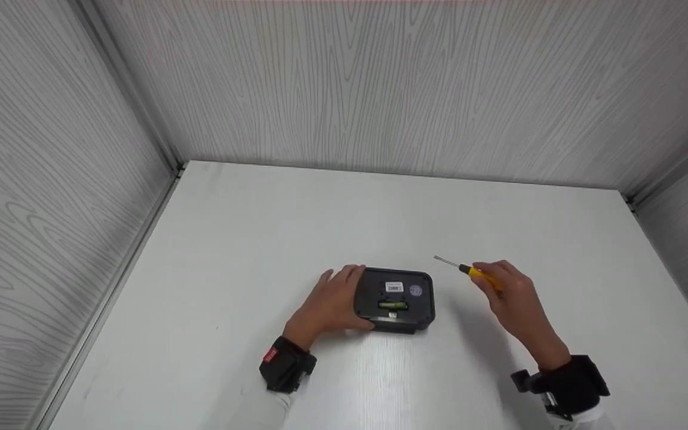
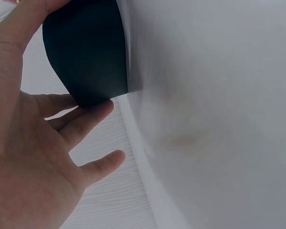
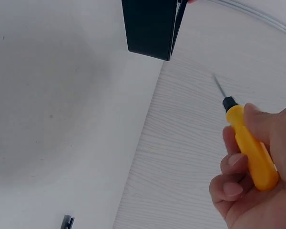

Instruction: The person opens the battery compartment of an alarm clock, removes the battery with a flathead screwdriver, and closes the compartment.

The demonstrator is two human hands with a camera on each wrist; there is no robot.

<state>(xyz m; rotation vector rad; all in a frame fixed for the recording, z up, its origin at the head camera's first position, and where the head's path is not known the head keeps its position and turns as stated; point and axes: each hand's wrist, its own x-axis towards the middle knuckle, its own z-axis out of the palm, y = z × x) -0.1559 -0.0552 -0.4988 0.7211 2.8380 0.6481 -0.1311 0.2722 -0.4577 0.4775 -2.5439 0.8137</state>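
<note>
A black box-like device (image 1: 374, 298) with rounded corners stands on the white table. Its upward face carries a white label, a round sticker and a slot with a greenish battery (image 1: 393, 305) in it. My left hand (image 1: 335, 301) grips the device's left side, thumb at the near edge and fingers at the far one. In the left wrist view, the dark side of the device (image 2: 88, 52) sits between thumb and fingers, with one finger sticking out free. To the right, my right hand (image 1: 514, 298) holds a yellow-handled screwdriver (image 3: 252, 150) above the table, its tip apart from the device.
The white tabletop (image 1: 296, 209) is enclosed by wood-grain panels at the back (image 1: 344, 89), left (image 1: 39, 179) and right. A small dark, shiny piece (image 3: 67, 222) shows at the right wrist view's lower edge; its kind is unclear.
</note>
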